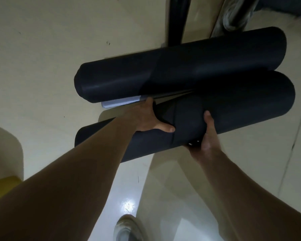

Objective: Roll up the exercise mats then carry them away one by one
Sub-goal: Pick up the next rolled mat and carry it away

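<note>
Two dark rolled exercise mats lie side by side in the middle of the view. The nearer rolled mat (233,105) runs from lower left to right, and both my hands hold it. My left hand (149,119) presses on its upper side with the thumb spread across the roll. My right hand (208,136) grips its lower side, thumb on top and fingers hidden underneath. The farther rolled mat (172,66) lies just beyond it on the pale floor, touching the nearer one on the right.
A pale grey flat object (118,102) sticks out under the farther mat. Dark equipment legs (177,20) stand behind the mats. A cream and yellow object (5,162) sits at the left edge. My shoe (129,228) shows at the bottom on glossy floor.
</note>
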The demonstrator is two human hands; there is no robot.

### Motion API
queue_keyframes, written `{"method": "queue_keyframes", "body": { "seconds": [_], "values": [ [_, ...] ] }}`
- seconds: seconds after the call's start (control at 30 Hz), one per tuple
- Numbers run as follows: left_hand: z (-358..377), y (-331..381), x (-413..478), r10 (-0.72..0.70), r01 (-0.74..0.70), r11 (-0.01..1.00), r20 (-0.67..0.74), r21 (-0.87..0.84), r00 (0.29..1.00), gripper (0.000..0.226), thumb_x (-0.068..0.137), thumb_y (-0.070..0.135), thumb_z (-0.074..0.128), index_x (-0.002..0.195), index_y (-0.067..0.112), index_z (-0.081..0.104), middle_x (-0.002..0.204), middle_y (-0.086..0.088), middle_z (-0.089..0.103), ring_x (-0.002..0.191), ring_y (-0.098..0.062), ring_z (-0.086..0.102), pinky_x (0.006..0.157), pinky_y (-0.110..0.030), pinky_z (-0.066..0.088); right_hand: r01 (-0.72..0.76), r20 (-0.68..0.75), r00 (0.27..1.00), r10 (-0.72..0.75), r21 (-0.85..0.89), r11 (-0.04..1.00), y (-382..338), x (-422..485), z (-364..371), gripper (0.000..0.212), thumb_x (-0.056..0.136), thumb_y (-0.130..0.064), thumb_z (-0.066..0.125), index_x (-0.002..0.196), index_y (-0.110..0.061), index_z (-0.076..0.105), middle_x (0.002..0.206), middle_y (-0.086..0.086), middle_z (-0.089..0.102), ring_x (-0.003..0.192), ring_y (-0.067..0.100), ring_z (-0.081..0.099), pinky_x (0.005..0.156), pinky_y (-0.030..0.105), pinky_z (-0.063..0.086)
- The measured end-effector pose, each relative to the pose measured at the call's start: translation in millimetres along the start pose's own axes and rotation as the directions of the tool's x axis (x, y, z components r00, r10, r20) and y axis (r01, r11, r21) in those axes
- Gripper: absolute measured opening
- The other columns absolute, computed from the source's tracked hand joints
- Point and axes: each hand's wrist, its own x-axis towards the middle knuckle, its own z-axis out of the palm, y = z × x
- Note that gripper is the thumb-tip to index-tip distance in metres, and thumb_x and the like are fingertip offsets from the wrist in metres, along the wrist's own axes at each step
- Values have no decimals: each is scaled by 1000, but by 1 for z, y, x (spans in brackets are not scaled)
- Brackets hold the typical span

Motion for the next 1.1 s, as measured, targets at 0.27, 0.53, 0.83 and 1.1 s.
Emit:
{"method": "queue_keyframes", "body": {
  "seconds": [0.27,0.53,0.83,1.1],
  "values": [
    [30,-65,-146,-125,119,956,-5,-267,992,114,32,98,68,120,33,38,117,3,61,102,-26,61,90,-48,52,-26,125,990,60,-257,966,39,-116,4,110,44,-57,98,141,-24,58,127,6,75,113,32,73,83,50,63],
    [7,-192,-383,-414,175,679,-175,-713,893,118,40,81,78,140,35,36,116,7,60,104,-23,59,93,-39,51,98,360,916,176,-626,773,126,-303,139,88,54,-54,93,134,-34,62,122,-4,76,115,28,70,94,54,59],
    [-9,-425,-648,-573,49,491,-280,-870,770,76,62,57,90,127,42,53,109,21,62,107,-14,57,91,-29,42,221,581,698,418,-730,647,360,-528,260,91,69,-57,90,147,-27,54,135,3,70,122,29,69,103,54,54],
    [-6,-664,-793,-654,55,448,-285,-893,701,81,45,68,84,117,42,59,104,20,68,103,-13,62,87,-28,43,196,546,704,453,-764,615,599,-661,355,97,61,-56,96,144,-27,56,130,4,73,113,33,73,96,55,59]
  ]
}}
